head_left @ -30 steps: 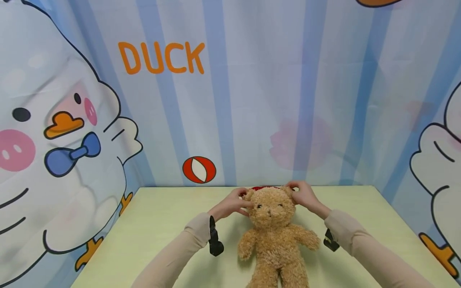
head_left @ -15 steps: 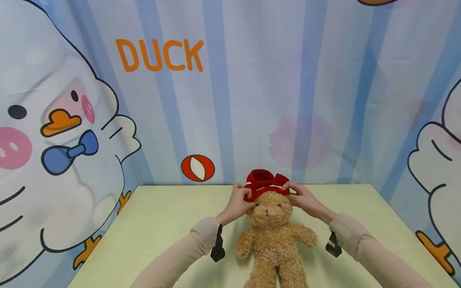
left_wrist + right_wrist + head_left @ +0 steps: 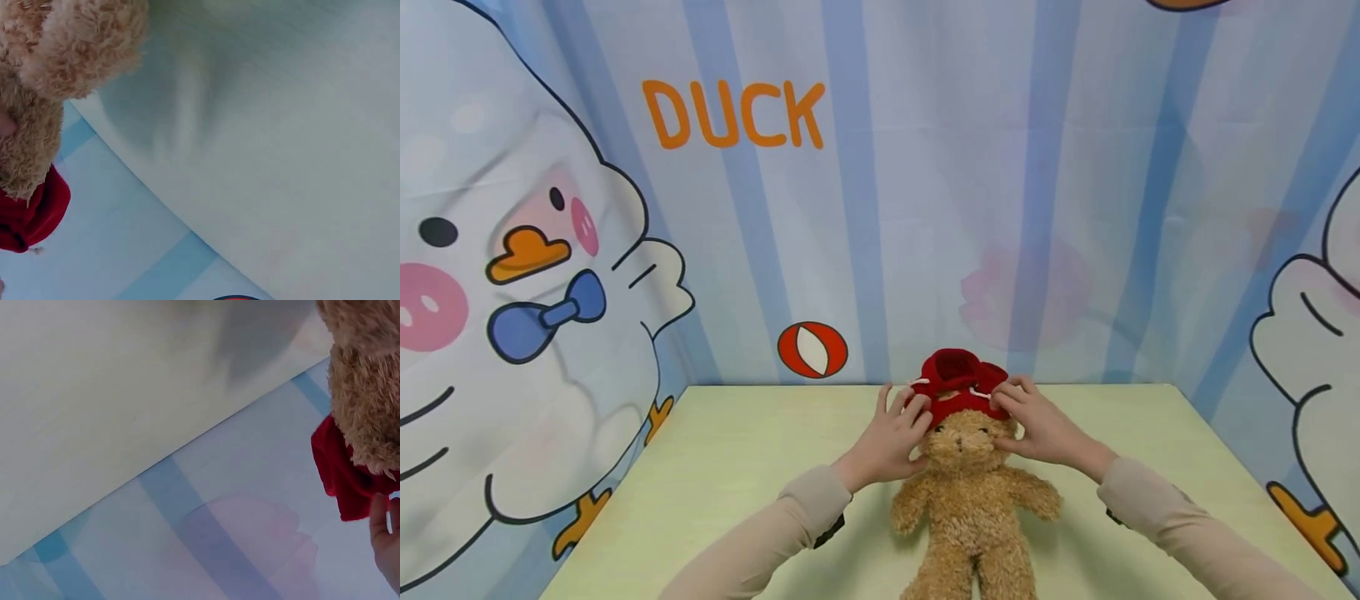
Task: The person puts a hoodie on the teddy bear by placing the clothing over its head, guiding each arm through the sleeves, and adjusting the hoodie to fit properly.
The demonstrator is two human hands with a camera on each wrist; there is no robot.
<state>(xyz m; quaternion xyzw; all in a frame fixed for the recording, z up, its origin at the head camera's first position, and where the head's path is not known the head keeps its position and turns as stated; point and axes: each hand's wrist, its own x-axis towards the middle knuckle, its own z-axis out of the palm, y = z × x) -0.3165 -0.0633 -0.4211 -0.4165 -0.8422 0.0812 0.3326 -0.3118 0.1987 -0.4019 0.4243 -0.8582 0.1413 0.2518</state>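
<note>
A tan teddy bear (image 3: 973, 521) lies face up on the table, in the middle of the head view. A small red garment with white cords (image 3: 958, 404) sits over the top of its head, with a round opening at the top. My left hand (image 3: 887, 437) grips the garment's left side with bent fingers, thumb near the bear's cheek. My right hand (image 3: 1041, 423) holds its right side, thumb by the other cheek. In the right wrist view, fingertips (image 3: 379, 515) touch the red cloth. Both ears are hidden.
The pale yellow-green table (image 3: 760, 433) ends just behind the bear's head. Behind it hangs a striped blue curtain (image 3: 902, 208) with printed ducks. A black wrist strap (image 3: 829, 531) shows under the left sleeve.
The red garment came up from behind the bear's head and now covers its top down to the forehead. Both hands moved with it; their fingers are now more spread around the head.
</note>
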